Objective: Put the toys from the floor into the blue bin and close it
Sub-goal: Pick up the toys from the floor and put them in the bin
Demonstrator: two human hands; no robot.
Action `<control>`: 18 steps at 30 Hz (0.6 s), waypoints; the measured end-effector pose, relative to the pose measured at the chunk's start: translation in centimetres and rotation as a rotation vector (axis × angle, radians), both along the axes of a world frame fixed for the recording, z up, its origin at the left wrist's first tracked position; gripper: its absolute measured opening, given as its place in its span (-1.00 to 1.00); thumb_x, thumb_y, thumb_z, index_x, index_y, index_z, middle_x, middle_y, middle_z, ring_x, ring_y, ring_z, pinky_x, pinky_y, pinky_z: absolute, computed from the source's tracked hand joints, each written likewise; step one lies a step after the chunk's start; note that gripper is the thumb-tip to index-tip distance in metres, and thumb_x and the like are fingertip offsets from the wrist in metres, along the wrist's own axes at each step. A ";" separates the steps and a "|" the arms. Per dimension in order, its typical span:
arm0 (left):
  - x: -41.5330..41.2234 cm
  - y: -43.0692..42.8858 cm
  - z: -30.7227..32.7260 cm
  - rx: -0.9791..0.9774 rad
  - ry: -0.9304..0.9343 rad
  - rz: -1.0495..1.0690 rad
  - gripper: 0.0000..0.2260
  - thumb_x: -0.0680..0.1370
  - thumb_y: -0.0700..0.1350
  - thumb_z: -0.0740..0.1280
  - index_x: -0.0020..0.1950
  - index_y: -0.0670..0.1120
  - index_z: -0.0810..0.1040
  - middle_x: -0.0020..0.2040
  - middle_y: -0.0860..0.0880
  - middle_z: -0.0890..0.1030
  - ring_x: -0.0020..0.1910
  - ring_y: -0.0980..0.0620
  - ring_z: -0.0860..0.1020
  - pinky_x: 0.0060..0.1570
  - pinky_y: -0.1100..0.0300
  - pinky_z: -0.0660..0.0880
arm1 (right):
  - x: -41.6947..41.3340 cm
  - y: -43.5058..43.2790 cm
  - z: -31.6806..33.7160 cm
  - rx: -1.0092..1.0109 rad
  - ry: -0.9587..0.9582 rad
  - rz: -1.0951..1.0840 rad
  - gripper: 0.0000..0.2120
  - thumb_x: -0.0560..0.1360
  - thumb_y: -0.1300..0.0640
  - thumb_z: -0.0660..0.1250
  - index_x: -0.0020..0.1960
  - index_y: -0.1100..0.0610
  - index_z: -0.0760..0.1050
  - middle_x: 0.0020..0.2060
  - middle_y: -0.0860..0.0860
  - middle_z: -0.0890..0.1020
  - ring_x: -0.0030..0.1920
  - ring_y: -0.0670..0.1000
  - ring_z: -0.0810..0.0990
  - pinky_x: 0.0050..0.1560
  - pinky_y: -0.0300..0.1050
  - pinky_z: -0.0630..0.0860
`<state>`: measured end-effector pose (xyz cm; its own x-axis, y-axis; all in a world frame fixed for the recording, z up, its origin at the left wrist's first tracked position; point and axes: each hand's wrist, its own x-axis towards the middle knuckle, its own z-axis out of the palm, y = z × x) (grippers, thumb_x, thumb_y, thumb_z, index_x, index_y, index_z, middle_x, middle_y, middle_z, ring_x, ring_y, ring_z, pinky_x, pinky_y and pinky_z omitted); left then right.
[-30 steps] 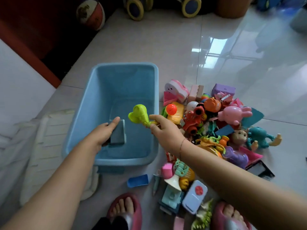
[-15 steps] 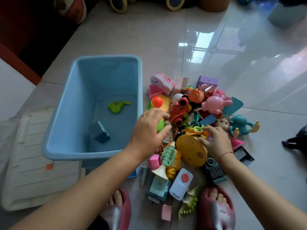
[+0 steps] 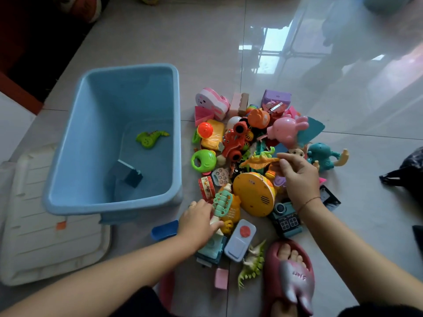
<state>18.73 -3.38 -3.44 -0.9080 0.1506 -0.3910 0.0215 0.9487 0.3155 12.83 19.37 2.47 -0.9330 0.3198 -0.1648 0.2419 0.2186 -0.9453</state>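
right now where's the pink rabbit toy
Head view: the pink rabbit toy lies at the far right of the toy pile, between an orange round toy and a teal fan-shaped piece, just beyond the right hand.

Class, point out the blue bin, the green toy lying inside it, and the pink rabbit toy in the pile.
blue bin [image 3: 103,207], head view, on its near rim.
green toy [image 3: 147,140], head view, on its body.
pink rabbit toy [image 3: 285,131], head view, on its face.
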 end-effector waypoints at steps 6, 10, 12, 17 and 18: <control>-0.7 1.9 0.1 -0.289 0.026 -0.049 -0.67 0.47 0.13 0.30 0.09 -0.06 0.56 0.08 -0.03 0.56 0.11 -0.07 0.46 0.01 0.08 0.39 | 0.6 -0.7 1.6 -0.408 -0.117 0.049 -0.82 0.55 0.29 0.21 0.04 0.17 0.57 -0.13 0.20 0.67 -0.11 0.06 0.67 -0.12 -0.21 0.62; -1.3 2.1 1.0 -0.186 0.014 0.095 -0.74 0.46 0.04 0.29 0.10 -0.01 0.54 0.08 -0.02 0.59 0.12 -0.06 0.47 0.04 0.07 0.37 | 0.3 -1.4 2.2 -0.613 -0.138 0.037 -0.81 0.55 0.31 0.20 0.01 0.17 0.57 -0.21 0.11 0.70 -0.15 0.00 0.68 -0.16 -0.24 0.61; -1.3 1.4 2.1 -0.024 -0.048 0.222 -0.75 0.42 0.06 0.28 0.06 0.05 0.53 -0.01 0.00 0.65 0.01 -0.05 0.56 -0.02 0.11 0.43 | -0.1 -1.6 2.9 -0.698 -0.136 0.016 -0.81 0.54 0.32 0.19 0.01 0.19 0.57 -0.21 0.09 0.71 -0.15 -0.02 0.69 -0.18 -0.25 0.61; -1.1 -1.1 8.2 0.539 -0.098 0.416 -0.91 0.35 0.03 0.36 -0.19 0.09 0.51 -0.23 0.06 0.67 -0.25 0.09 0.63 -0.19 0.14 0.58 | -1.3 -2.7 5.8 -0.855 -0.082 0.006 -0.80 0.54 0.32 0.18 0.07 0.22 0.54 -0.20 0.06 0.71 -0.16 -0.04 0.69 -0.17 -0.27 0.60; -1.3 -1.7 9.9 0.630 -0.059 0.430 -0.92 0.39 -0.03 0.40 -0.18 0.07 0.52 -0.21 0.05 0.67 -0.23 0.12 0.62 -0.19 0.21 0.56 | -1.6 -3.1 6.6 -0.879 -0.065 0.014 -0.81 0.52 0.31 0.21 0.07 0.22 0.54 -0.19 0.06 0.71 -0.15 -0.03 0.70 -0.16 -0.26 0.60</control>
<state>17.43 -5.08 6.42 -0.9175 -0.0006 -0.3977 -0.3424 0.5101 0.7890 11.23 16.28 9.08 -0.9164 0.0409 -0.3982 0.3035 -0.5777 -0.7577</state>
